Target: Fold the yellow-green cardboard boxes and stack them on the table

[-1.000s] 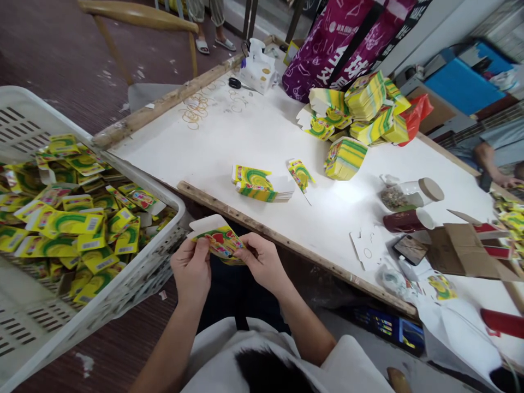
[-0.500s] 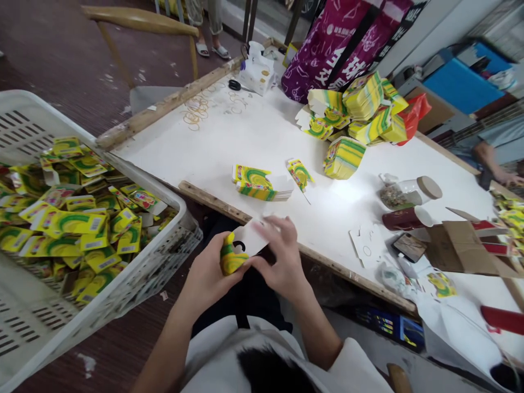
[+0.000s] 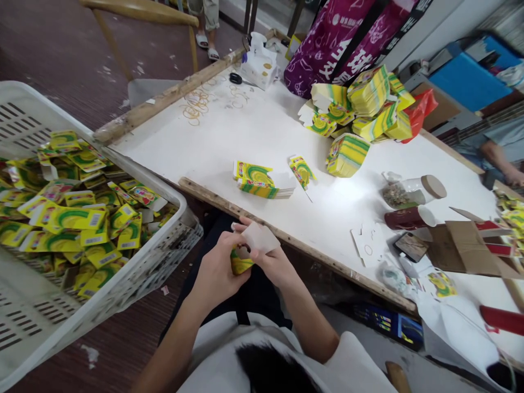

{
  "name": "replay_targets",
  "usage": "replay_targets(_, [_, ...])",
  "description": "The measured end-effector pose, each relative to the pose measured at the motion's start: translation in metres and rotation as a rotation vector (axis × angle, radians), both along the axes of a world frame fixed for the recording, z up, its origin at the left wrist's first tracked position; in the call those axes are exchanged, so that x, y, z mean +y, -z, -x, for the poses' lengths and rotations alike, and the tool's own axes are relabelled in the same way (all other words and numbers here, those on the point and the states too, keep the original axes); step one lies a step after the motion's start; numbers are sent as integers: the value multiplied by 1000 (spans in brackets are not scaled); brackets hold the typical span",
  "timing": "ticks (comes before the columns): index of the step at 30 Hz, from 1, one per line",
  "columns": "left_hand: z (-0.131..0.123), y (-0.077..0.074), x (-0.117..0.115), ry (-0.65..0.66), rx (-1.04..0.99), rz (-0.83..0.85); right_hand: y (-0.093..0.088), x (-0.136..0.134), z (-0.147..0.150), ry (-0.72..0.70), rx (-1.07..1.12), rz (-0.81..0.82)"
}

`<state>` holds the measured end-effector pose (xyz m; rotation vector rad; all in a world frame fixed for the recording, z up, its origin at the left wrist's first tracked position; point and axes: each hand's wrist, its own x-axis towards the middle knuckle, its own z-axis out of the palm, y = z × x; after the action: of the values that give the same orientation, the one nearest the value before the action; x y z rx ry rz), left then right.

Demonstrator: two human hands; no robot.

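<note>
yellow-green carton blank [image 3: 240,264] held low over the lap, left hand [image 3: 216,273] clamped round its body, right hand [image 3: 273,261] pinching the white flap [image 3: 258,238]. thin card: a hard fold could crease or tear it, judging by the grip. beside, white crate [image 3: 172,248] heaped with boxes. farther, small stack [image 3: 257,182] on white table [image 3: 254,131], then bundles [image 3: 364,109].

1 s ago both hands hold the small carton flat, printed side up, near the desk edge. Now the left hand [image 3: 216,273] wraps round the yellow-green carton [image 3: 240,265], w/ the body turned down into the palm. The right hand [image 3: 273,262] moves in close; its fingers [image 3: 256,252] press the white flap [image 3: 260,238], which now stands up.
</note>
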<state>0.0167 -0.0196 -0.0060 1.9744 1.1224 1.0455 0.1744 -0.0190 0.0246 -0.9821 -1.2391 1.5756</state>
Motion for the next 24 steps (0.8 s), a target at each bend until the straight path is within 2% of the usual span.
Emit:
replay_targets(2, [-1, 4, 2, -13, 2, 15, -1, -2, 0, -11, -190, -169])
replay_targets(4, [-3, 7, 5, -68, -20, -44, -2, -4, 0, -4, -389, -323])
replay_targets(7, [-1, 8, 10, -157, 41, -84, -1, -2, -3, 166, -523, -466])
replay_targets(9, [4, 5, 12, -134, 84, -14, 1, 1, -9, 226, -563, -525])
replay_targets(11, [12, 2, 13, -78, 77, 48, 3, 6, -17, 158, -616, -573])
replay_targets(16, [30, -6, 15, 3, 124, 67, -6, 15, -38, -172, -685, -544])
replay_targets(18, [31, -9, 14, 34, 137, 50, -12, 16, -41, -239, -678, -498])
replay_targets(21, [26, -15, 12, 15, 161, -3, -16, 14, -38, -142, -651, -456])
replay_targets(24, [19, -19, 10, -5, 146, 0, -10, 9, -30, -18, -480, -429])
